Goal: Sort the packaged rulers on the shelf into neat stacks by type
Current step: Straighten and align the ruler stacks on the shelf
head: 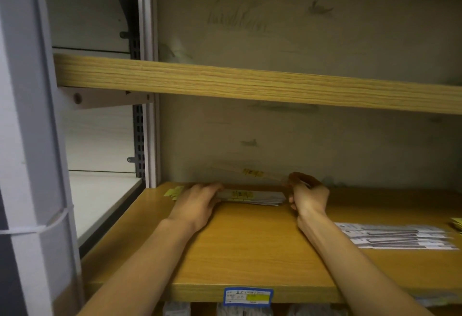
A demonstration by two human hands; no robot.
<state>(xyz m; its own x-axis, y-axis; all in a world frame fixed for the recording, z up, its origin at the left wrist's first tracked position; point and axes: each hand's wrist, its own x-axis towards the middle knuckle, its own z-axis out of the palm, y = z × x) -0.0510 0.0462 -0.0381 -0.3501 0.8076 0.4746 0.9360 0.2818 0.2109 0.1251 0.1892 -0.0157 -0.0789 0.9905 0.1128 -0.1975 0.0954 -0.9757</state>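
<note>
A low stack of packaged rulers (252,197), grey with yellow labels, lies near the back of the wooden shelf (250,245). My left hand (197,203) rests flat against the stack's left end. My right hand (308,194) is at its right end, fingers closed on a clear packaged ruler (252,172) with a yellow label that slants above the stack toward the back wall. A second group of white and grey packaged rulers (397,237) lies spread at the right of the shelf.
A yellow tag (173,192) lies at the shelf's back left corner. An upper wooden shelf (250,83) hangs close overhead. A grey metal upright (147,115) bounds the left. A blue price label (247,296) sits on the front edge, with more packages below.
</note>
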